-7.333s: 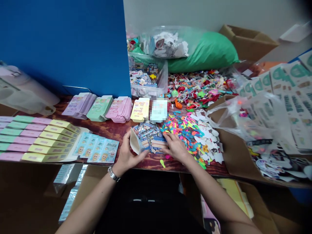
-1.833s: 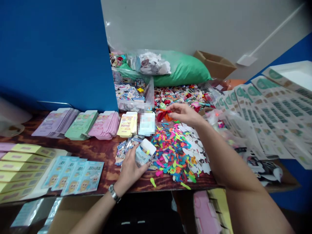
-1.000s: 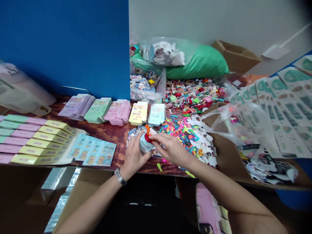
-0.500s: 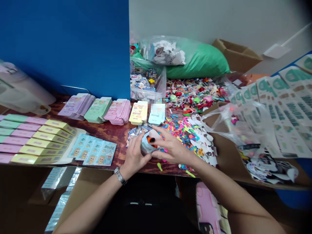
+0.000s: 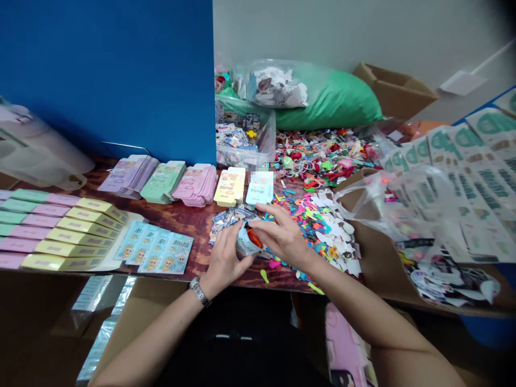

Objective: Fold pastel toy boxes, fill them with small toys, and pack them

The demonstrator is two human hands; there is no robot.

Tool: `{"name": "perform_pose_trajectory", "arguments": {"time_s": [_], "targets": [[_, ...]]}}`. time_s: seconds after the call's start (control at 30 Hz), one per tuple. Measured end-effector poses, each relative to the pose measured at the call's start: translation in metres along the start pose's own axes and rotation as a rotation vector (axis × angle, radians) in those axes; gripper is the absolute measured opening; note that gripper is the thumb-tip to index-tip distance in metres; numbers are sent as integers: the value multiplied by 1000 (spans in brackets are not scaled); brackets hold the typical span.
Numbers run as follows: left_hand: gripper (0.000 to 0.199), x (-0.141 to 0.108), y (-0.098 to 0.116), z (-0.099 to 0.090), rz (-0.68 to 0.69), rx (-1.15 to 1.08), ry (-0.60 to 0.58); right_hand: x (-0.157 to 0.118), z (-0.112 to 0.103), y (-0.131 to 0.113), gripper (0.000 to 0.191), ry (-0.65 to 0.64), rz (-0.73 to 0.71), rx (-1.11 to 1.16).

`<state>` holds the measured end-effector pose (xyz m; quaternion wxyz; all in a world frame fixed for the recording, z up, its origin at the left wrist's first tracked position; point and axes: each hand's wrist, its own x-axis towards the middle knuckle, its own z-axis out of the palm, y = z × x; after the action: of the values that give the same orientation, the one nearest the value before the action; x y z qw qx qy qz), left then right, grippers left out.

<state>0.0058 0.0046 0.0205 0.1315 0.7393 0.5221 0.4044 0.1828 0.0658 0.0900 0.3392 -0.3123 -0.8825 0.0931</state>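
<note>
A light blue box (image 5: 245, 246) with an open top is held near the table's front edge, an orange-red item (image 5: 253, 237) showing in its mouth. My left hand (image 5: 224, 257) wraps round its left side, thumb in front. At the box's opening is my right hand (image 5: 282, 236), its fingers bent over the orange-red item; whether they grip it or only touch it is unclear. Small printed cards (image 5: 230, 217) lie just behind the box. Small bright plastic pieces (image 5: 300, 215) and white cutouts (image 5: 336, 231) spread to the right.
Stacks of flat purple (image 5: 128, 174), green, pink, yellow and blue boxes line the back. Filled yellow boxes (image 5: 86, 235) and blue ones (image 5: 171, 252) lie left. Behind are a clear bin (image 5: 264, 137) and green sack (image 5: 342, 99). A carton (image 5: 374, 252) with stickers stands right.
My right hand has lifted off the box's side a little, with its fingers now at the opening. The box has tilted slightly, and the orange-red item sits differently in it.
</note>
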Motion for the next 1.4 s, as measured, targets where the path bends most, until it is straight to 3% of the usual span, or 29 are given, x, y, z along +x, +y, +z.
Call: {"name": "perform_pose_trajectory", "arguments": {"time_s": [0.17,0.4,0.5,0.63,0.77,0.9,1.03,1.17,1.27,1.4], "targets": [[70,2,-2,-1,-51,-43,21,-1,-6,-1,16,-32,-38,20],[77,4,-5,-2,-20,-78,14,-8,-2,-1,24,-264,-88,-29],[82,2,-5,-2,38,-66,-20,-7,4,-1,25,-307,-88,-1],[71,2,-6,-4,62,-52,-81,-7,-2,2,26,-286,-35,138],[64,3,-9,-5,40,-156,-23,-11,-12,4,27,-193,63,241],[61,2,-11,-3,17,-181,11,-15,-8,-2,22,-48,97,175],[64,2,-11,-2,104,-163,59,-16,1,-14,27,31,62,45],[66,1,-9,-1,164,-129,52,-18,7,-21,40,37,175,105],[72,-1,-7,-1,139,-120,40,-21,12,-24,41,77,204,175],[86,-3,-3,-3,39,-101,-1,-21,13,-28,27,71,223,318]]}}
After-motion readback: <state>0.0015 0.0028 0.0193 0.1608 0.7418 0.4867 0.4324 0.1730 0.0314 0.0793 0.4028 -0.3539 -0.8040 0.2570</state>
